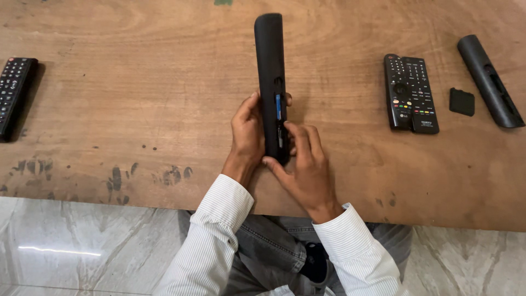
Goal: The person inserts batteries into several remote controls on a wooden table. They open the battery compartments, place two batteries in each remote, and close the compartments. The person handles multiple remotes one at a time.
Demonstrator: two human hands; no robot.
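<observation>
L hand (246, 134) is wrapped narrow round the lower left edge of a long black plastic remote control (271, 82), thumb tip peeking out on the far side; this remote is held back-side up over the middle of the brown wooden tabletop (137, 98), long axis running away from the person, w/ its battery bay open and a blue-and-silver battery (279, 107) showing inside. R hand (304, 161) is half curled against the remote's lower right edge, fingers (296, 134) resting at the open bay just below the battery, thumb pressing the remote's near end. Both wrists come out of white striped shirt cuffs (227, 200); grey jeans show below, between the arms. Further out to the R, well apart from the hands, lie 2 black button-face remotes (410, 93) touching side by side, face up. Just beside them is a small black rectangular battery cover (462, 102), lying loose on the wood. Beyond that, near the R edge, a 2nd long black remote (489, 81) lies back-up and angled, its bay open too. At the far L edge a black keypad remote (13, 93) lies face up. Dark smudges mark the wood near the front L edge. Pale marble floor (82, 246) shows under the table.
</observation>
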